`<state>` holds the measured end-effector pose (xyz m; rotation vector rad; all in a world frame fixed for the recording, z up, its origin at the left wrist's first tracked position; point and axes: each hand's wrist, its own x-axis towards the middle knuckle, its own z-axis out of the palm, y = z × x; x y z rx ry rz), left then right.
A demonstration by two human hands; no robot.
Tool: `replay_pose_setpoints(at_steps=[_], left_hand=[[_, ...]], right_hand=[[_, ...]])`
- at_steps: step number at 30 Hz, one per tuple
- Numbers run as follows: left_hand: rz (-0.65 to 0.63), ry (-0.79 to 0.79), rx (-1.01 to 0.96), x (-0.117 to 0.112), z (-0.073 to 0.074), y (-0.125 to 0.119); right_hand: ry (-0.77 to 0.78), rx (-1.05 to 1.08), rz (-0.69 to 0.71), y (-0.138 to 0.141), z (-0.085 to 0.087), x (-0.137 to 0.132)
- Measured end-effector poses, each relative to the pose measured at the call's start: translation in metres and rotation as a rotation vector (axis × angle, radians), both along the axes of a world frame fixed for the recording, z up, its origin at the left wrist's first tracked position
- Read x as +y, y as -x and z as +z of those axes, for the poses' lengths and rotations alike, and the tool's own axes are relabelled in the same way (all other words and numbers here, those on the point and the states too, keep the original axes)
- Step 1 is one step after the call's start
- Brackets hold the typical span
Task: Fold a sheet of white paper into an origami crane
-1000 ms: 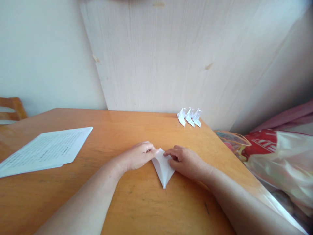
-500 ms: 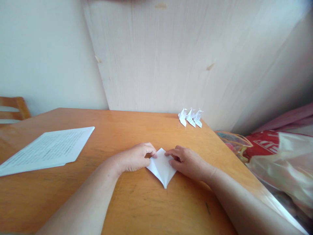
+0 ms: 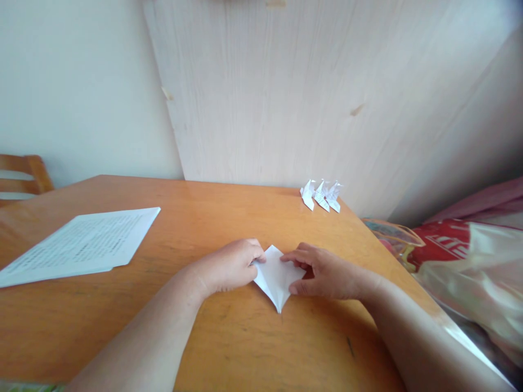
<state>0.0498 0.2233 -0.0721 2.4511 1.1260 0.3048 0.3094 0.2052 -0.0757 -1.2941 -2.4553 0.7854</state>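
Note:
A white sheet of paper folded into a kite shape (image 3: pixel 277 280) lies on the wooden table in front of me, one point facing me and a crease running up from it. My left hand (image 3: pixel 237 265) pinches its left edge, thumb and forefinger closed there. On the right side, my right hand (image 3: pixel 327 270) holds the paper with its fingertips at the upper right edge and its thumb lower down. The right thumb and forefinger are spread apart along that edge. Some of the paper's right side is hidden under the right fingers.
Three folded paper birds (image 3: pixel 321 196) stand in a row at the table's far right corner. A stack of printed sheets (image 3: pixel 87 239) lies on the left of the wooden table (image 3: pixel 229 348). A chair back (image 3: pixel 24 173) shows far left; red and whitish bags (image 3: pixel 445 239) sit beyond the right edge.
My right thumb has slid down the paper's right edge, away from the forefinger. My left thumb and forefinger have come closer together on the left edge. The view has shifted slightly.

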Motion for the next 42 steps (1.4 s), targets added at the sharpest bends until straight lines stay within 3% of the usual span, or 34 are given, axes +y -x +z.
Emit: replay_pose_setpoints(at_steps=[11, 19, 26, 35, 42], left_hand=[[0.054, 0.061, 0.02, -0.007, 0.013, -0.002], [0.053, 0.231, 0.016, -0.011, 0.024, 0.001], [0.064, 0.138, 0.033, -0.009, 0.019, 0.002], [0.068, -0.11, 0.071, -0.011, 0.012, -0.009], [0.074, -0.104, -0.002, -0.012, 0.011, -0.014]], right_hand=[[0.031, 0.033, 0.053, -0.003, 0.006, -0.002], [-0.011, 0.041, 0.076, -0.005, 0.002, 0.003], [-0.071, 0.116, 0.134, -0.001, 0.0, 0.006], [-0.131, 0.094, 0.028, 0.002, -0.008, 0.008], [-0.076, 0.144, -0.013, 0.004, -0.004, 0.004]])
